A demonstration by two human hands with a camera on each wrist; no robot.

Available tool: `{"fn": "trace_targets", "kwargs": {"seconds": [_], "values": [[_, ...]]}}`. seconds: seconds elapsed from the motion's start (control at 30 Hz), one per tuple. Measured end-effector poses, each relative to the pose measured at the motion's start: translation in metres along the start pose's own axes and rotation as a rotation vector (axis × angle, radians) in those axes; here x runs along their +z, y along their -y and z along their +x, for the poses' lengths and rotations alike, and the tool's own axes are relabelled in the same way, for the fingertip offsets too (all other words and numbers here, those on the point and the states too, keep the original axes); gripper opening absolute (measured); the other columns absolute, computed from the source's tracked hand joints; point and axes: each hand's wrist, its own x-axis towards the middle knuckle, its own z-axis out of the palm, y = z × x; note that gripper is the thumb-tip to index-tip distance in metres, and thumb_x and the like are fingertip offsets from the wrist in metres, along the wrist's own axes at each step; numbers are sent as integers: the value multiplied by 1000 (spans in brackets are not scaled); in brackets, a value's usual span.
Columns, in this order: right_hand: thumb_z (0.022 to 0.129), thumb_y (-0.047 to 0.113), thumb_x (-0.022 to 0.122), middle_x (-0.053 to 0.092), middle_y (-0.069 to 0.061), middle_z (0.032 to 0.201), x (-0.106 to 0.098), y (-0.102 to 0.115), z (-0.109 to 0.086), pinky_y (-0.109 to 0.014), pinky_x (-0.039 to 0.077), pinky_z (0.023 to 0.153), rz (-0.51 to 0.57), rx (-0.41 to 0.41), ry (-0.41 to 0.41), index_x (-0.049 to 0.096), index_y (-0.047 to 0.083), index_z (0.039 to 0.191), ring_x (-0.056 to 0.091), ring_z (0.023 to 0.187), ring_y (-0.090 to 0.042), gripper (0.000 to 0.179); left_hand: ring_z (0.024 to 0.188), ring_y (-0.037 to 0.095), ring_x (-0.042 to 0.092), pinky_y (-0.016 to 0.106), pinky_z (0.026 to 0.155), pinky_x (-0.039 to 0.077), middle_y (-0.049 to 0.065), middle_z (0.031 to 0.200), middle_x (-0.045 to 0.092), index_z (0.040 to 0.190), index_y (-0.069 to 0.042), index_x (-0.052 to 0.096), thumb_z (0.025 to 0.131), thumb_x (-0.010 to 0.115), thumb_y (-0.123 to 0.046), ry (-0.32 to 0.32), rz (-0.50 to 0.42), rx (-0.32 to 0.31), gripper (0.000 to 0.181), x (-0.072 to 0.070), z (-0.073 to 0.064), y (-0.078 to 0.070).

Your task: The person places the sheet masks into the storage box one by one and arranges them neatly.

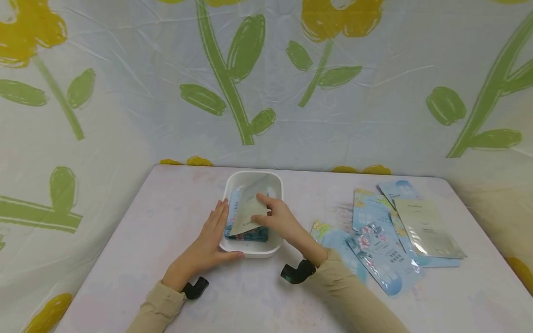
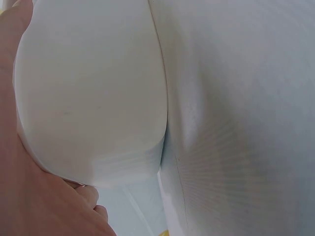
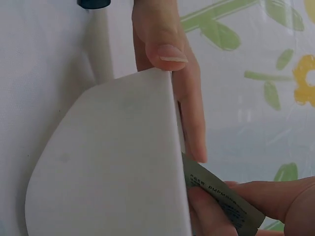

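A white plastic basin (image 1: 254, 253) stands on the table with several flat packets lying inside it. Over its opening, my right hand (image 1: 285, 224) pinches a grey-gold foil packet (image 1: 245, 216) between thumb and fingers. Small dark print shows on that foil in the right wrist view, partly covered by the fingers. My left hand (image 1: 210, 240) rests against the basin's left side, fingers straight along the rim and thumb stretched along the near edge. Under the held packet lie blue packets (image 1: 249, 236) with a dark floral print. The left wrist view shows the basin's outer wall (image 2: 93, 88) close beside the left palm.
To the right, several packets overlap on the table (image 1: 166, 286): a blue floral packet (image 1: 383, 254), a gold foil packet (image 1: 429, 226) and other light blue ones. A cloth (image 1: 333, 115) with green leaves and yellow flowers hangs behind the table.
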Motion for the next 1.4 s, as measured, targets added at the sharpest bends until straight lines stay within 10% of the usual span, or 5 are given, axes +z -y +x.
{"fn": "trace_targets", "kwargs": {"seconds": [0.6, 1.17, 1.4], "values": [[84, 5, 75, 64, -24, 122, 21, -11, -1, -29, 58, 72, -154, -84, 68, 41, -12, 144, 68, 83, -20, 71, 151, 32, -5, 47, 122, 1, 14, 166, -2, 157, 2, 0, 81, 69, -66, -41, -4, 63, 124, 0, -1, 3], [88, 15, 70, 59, -29, 130, 34, -18, -1, -51, 50, 96, -441, -201, -15, 53, -10, 136, 59, 114, -37, 57, 152, 30, -6, 46, 122, 1, 14, 166, -2, 158, -4, -6, 79, 76, -59, -31, 1, 47, 127, 0, -1, 3], [89, 25, 71, 4, -47, 151, 38, -13, -6, -74, 32, 101, -496, -95, -23, 53, 2, 141, 13, 136, -66, 60, 152, 28, -8, 48, 122, 2, 14, 166, -2, 158, -2, -4, 79, 76, -59, -27, -2, 37, 126, 1, 0, 3]]}}
